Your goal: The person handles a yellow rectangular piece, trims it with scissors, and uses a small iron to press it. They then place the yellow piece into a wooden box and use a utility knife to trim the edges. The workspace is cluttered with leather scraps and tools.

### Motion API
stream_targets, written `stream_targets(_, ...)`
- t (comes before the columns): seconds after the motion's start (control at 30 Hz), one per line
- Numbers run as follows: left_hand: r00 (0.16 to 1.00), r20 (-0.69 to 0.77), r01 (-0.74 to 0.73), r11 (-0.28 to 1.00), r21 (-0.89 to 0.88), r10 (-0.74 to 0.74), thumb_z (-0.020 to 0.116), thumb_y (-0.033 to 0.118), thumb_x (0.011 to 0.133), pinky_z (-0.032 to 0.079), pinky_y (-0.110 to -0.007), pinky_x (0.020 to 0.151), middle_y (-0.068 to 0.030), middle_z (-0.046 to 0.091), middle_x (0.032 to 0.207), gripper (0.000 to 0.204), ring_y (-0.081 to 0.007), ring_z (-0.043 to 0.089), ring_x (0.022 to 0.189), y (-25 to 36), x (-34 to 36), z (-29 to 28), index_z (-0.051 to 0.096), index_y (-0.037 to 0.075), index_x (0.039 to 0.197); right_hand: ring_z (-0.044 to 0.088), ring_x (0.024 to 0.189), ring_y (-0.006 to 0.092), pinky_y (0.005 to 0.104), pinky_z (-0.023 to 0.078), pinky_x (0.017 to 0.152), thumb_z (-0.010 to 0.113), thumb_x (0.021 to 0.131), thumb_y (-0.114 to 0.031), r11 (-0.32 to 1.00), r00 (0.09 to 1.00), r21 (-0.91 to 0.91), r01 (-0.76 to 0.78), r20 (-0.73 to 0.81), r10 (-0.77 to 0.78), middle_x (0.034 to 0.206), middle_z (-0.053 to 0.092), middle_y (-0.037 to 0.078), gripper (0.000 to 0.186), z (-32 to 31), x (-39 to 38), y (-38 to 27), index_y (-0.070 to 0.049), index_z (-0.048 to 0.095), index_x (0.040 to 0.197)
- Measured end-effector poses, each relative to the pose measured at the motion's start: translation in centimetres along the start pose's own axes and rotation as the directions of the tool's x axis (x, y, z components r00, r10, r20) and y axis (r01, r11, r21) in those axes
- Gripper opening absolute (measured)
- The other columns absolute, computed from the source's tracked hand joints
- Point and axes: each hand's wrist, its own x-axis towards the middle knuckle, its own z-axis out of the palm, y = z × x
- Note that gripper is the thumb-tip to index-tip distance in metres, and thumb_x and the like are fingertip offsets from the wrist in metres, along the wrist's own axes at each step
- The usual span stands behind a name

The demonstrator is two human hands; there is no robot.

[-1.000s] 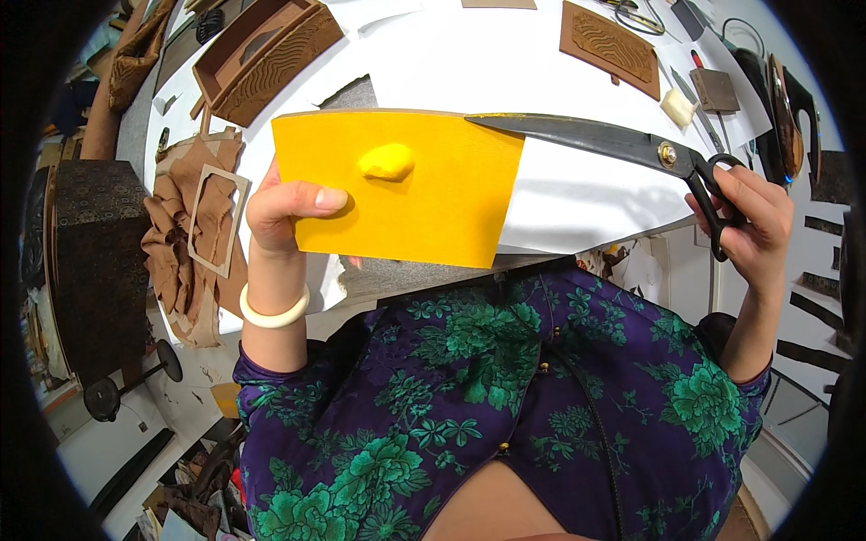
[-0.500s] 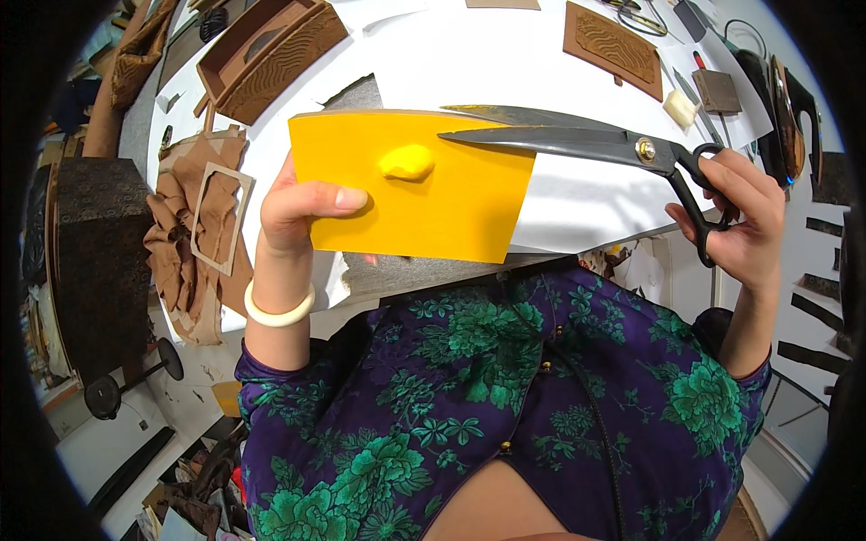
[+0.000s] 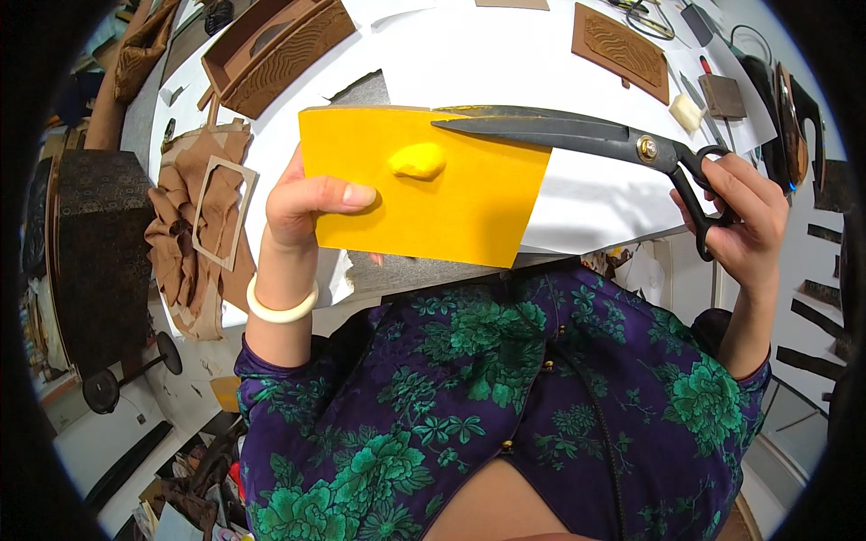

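yellow panel [image 3: 442, 212] | left edge in left hand [image 3: 299, 209] | scissors [image 3: 600, 136] | right hand [image 3: 750, 209]

Yellow panel [image 3: 460, 203], parted black scissors [image 3: 591, 135]

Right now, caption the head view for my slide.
Left grip holds a yellow panel; right grip holds black scissors at the panel's upper edge.

I have room across the desk [image 3: 469, 59] beyond the yellow board [image 3: 433, 212] — scissors [image 3: 559, 133] bar the right, a wooden box [image 3: 293, 68] the left; behind the board, I can't tell.
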Motion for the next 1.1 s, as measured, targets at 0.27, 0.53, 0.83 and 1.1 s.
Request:
stream_targets(0.27,0.999,-0.036,0.008,1.0,-0.016,-0.008,0.063,0.011,0.07,0.064,-0.043,0.043,-0.0368,0.065,0.11,0.073,-0.0438,0.074,0.068,0.0,-0.1,0.3,0.044,-0.018,0.134,0.051,0.057,0.0138,0.0241,0.038,0.05,0.086,0.068,0.004,0.999,0.999,-0.025,0.03,-0.012,-0.031,0.075,0.06,0.009,0.045,0.1,-0.5,0.6,0.006,0.071,0.11)
stream_targets(0.53,1.0,-0.012,0.026,1.0,0.003,-0.025,0.062,0.011,0.07,0.063,-0.044,0.043,-0.0371,0.065,0.11,0.073,-0.0443,0.074,0.07,0.2,-0.2,0.0,0.044,-0.019,0.134,0.058,0.059,0.0162,0.026,0.043,0.051,0.081,0.066,0.005,1.0,1.0,-0.015,0.013,-0.011,-0.013,0.076,0.062,0.009,0.049,0.1,-0.7,0.4,0.005,0.072,0.114)
stream_targets(0.83,0.999,-0.031,0.028,0.996,0.089,-0.026,0.065,0.014,0.07,0.063,-0.039,0.043,-0.0356,0.068,0.107,0.071,-0.041,0.075,0.069,0.4,0.0,1.0,0.048,-0.019,0.131,0.054,0.059,0.0122,0.0241,0.037,0.047,0.092,0.064,-0.009,1.0,1.0,0.008,-0.015,0.005,0.014,0.078,0.061,0.007,0.052,0.4,0.9,-0.9,0.001,0.071,0.111)
stream_targets(1.1,0.999,-0.035,0.038,0.994,0.101,-0.035,0.068,0.016,0.068,0.063,-0.037,0.044,-0.0354,0.069,0.108,0.075,-0.038,0.075,0.068,0.1,0.1,1.3,0.049,-0.02,0.131,0.055,0.058,0.014,0.0261,0.039,0.048,0.091,0.062,-0.008,0.999,0.999,0.015,0.029,0.041,-0.03,0.075,0.061,0.007,0.053,1.1,2.1,-1.4,0.001,0.072,0.111)
